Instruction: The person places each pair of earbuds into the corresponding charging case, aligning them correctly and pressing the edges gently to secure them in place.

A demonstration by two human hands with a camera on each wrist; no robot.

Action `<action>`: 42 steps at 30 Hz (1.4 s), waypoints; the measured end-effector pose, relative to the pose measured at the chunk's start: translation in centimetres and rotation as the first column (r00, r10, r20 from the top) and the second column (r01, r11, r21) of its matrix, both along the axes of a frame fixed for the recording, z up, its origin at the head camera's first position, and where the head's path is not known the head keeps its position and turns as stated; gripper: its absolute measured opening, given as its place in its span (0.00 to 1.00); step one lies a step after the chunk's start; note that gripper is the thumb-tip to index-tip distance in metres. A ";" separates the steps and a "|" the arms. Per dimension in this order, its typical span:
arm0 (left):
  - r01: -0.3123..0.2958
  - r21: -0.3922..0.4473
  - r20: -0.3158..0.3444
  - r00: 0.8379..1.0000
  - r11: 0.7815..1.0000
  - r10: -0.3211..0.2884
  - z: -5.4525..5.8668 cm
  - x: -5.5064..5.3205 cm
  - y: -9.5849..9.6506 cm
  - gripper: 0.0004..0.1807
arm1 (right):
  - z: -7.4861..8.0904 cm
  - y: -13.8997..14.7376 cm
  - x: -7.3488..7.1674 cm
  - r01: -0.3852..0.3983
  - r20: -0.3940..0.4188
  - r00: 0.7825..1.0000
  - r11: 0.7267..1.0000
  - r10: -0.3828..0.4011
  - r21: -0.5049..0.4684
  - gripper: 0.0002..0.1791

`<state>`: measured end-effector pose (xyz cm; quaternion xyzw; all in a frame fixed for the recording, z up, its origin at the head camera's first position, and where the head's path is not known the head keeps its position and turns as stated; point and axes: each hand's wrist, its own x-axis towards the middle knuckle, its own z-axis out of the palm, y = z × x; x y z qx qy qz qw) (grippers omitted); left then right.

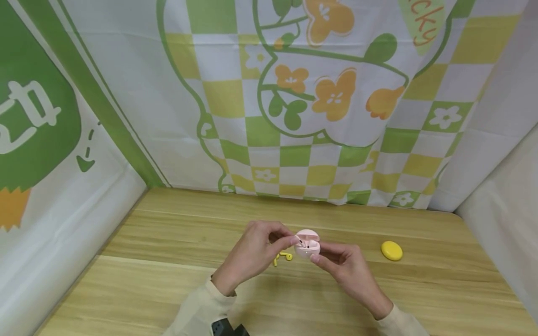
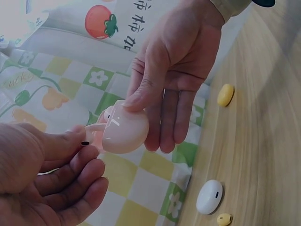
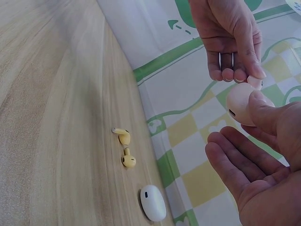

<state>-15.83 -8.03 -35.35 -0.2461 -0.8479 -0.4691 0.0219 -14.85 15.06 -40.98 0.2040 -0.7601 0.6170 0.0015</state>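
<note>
An open, round pale pink earbud case [image 1: 307, 252] is held above the table by my right hand [image 1: 350, 268], its thumb in front and fingers behind. One earbud sits inside the case, showing at the opening [image 2: 109, 113] in the left wrist view. At the case's open side, my left hand [image 1: 258, 247] pinches a pale pink earbud [image 3: 255, 83] between thumb and index finger. The left wrist view shows this earbud's stem [image 2: 97, 127] reaching toward the case opening. Its other end is partly covered by the fingertips.
Two yellow earbuds [image 3: 124, 137] lie on the wooden table [image 1: 168, 242] below the hands. A white oval case [image 2: 209, 197] stands close to them, hidden in the head view. Farther right lies a round yellow case [image 1: 392, 250]. Printed cloth [image 1: 269, 154] hangs along the table's back.
</note>
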 end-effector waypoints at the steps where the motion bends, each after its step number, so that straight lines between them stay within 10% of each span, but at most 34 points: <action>1: -0.004 0.005 0.001 1.000 1.000 0.004 0.0 0.0 0.0 0.08 | 0.0 0.0 0.0 -0.001 0.001 1.000 1.000 0.001 0.000 0.16; 42: -0.017 -0.016 -0.054 0.998 1.000 0.016 0.0 0.1 0.9 0.07 | 0.2 0.1 0.1 0.003 0.014 1.000 1.000 -0.003 0.005 0.16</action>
